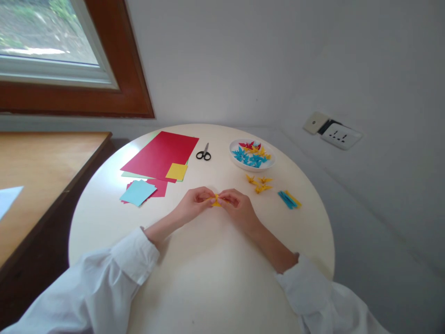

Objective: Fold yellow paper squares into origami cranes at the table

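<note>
Over the middle of the round white table (208,278), a small piece of folded yellow paper (216,201) is pinched between both hands. My left hand (195,203) grips it from the left, thumb and fingers closed. From the right, my right hand (240,208) pinches its other side. Fingertips cover much of the paper, so its full shape cannot be made out. Three yellow paper cranes (258,183) lie beyond my right hand. Behind them, a white plate (252,168) holds several blue, yellow and red folded paper cranes.
Red and pale green sheets (162,155) lie at the back left, with a yellow square (177,172) on their corner. Nearer are light blue squares (139,192) over red ones. Black-handled scissors (204,154) lie at the back. Folded blue and yellow strips (288,199) lie right.
</note>
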Motion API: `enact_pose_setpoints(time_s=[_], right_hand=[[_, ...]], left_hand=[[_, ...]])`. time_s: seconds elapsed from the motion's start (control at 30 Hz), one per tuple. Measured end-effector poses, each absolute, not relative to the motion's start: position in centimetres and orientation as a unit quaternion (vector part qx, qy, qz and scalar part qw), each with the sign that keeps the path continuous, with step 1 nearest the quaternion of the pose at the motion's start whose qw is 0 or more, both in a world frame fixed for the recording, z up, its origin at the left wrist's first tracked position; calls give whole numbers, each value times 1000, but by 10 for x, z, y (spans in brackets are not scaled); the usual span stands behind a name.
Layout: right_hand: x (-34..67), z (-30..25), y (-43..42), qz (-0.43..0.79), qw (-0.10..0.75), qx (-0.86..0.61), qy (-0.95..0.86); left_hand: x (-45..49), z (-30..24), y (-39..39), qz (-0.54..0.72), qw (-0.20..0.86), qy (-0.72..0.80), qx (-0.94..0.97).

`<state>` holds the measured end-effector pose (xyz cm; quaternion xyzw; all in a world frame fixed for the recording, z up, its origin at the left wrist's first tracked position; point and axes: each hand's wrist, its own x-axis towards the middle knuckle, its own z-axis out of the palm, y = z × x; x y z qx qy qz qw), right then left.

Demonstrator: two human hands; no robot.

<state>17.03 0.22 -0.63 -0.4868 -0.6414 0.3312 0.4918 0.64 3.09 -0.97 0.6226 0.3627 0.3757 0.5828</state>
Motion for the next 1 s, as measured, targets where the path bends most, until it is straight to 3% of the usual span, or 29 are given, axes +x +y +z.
enact_pose_setpoints(time_s=[0.23, 0.4, 0.57, 0.8, 1.0], right_hand=[[170, -6, 0, 280, 512, -490, -648], [169, -12, 1, 376, 536, -453, -605], [167, -8, 1, 465, 510, -413, -594], [170, -9, 1, 395, 527, -473, -585], [174, -14, 3, 325, 544, -455, -626]], left_hand=[[7, -6, 29, 384, 590, 377, 602], [6, -7, 29, 372, 548, 381, 645], [7, -11, 29, 369, 560, 360, 648], [8, -6, 27, 377, 596, 352, 616], [10, -7, 27, 377, 555, 398, 625]])
